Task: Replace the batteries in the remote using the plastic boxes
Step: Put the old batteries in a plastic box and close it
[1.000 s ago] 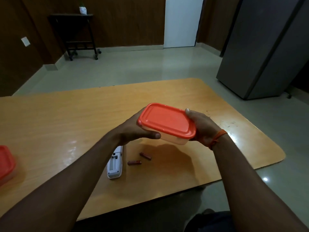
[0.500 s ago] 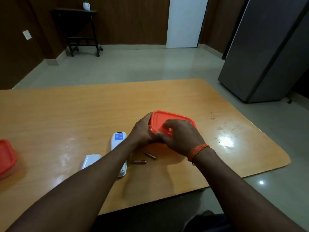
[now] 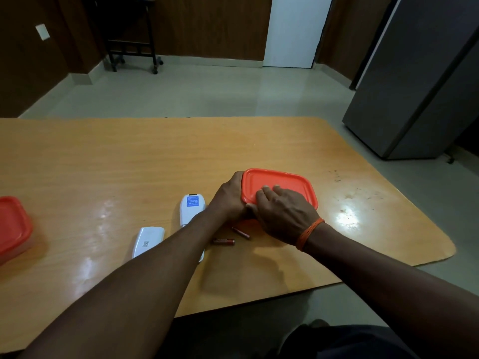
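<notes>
Down from mid-air, the box (image 3: 281,203) now stands on the surface (image 3: 129,164), where a second ago both hands held it aloft by its ends; half a second ago it had already landed, and little has shifted since. In the head view the left hand (image 3: 229,200) grips the box's left end, fingers curled round its side, steadying it. The right hand (image 3: 282,213) has come off the far end and lies over the orange lid (image 3: 285,181), fingers bent on top and the thumb seemingly tucked at the near left corner, as if pinching the rim to peel it up; the thumb itself is mostly hidden. The lid is still seated, so the box is not yet open. The remote (image 3: 191,207) lies face down just left of the left wrist, its battery cover (image 3: 147,240) off and beside it. Two batteries (image 3: 224,241) lie loose near the box's front edge. A second box (image 3: 13,226) sits well apart at the far left. My reading: opening this box is the step in hand.
</notes>
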